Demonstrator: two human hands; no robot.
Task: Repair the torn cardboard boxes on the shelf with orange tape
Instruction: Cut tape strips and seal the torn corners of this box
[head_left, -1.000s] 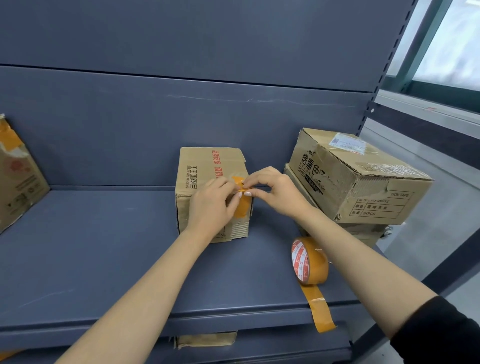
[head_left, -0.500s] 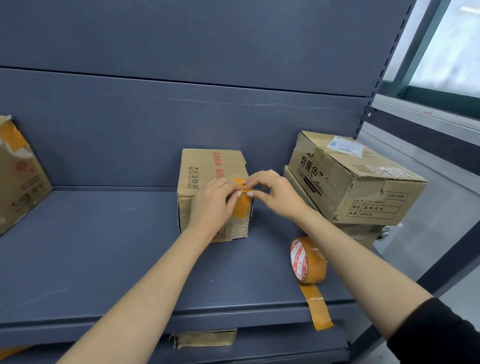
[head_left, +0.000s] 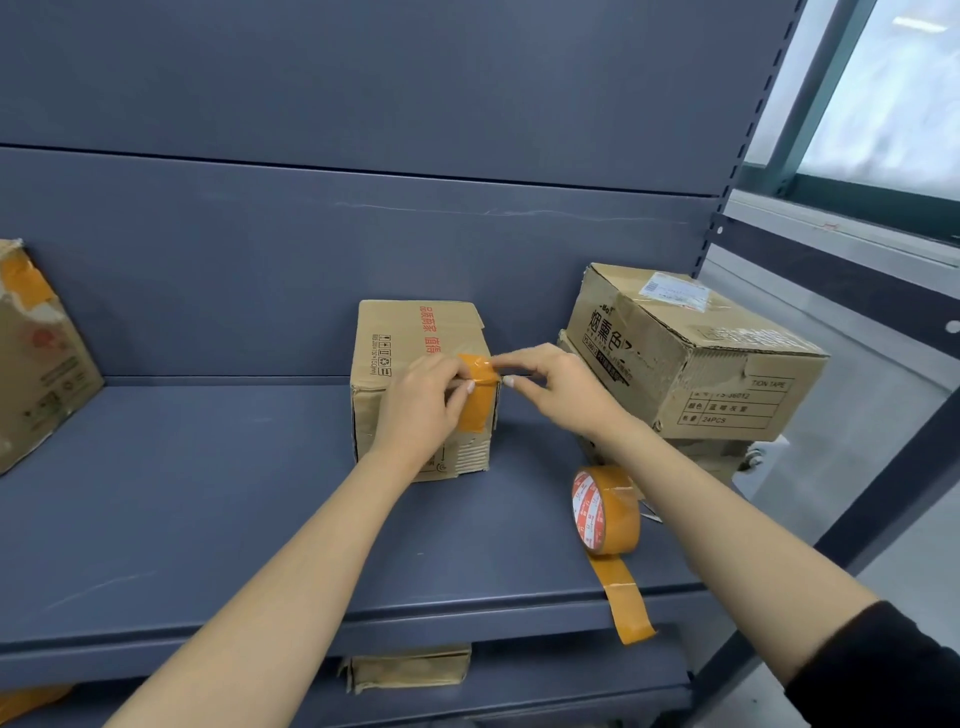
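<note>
One strip of orange tape is folded over the top front corner of the small middle box on the shelf; the left hand presses it flat with fingers and thumb while the right hand pinches its edge at the corner. Thin, limp and sticky, it would crease easily, so I'd hold it by the edges and smooth outward. Counting outward: four boxes on this shelf, two stacked right, one far left, and one tape roll standing with a loose tail.
</note>
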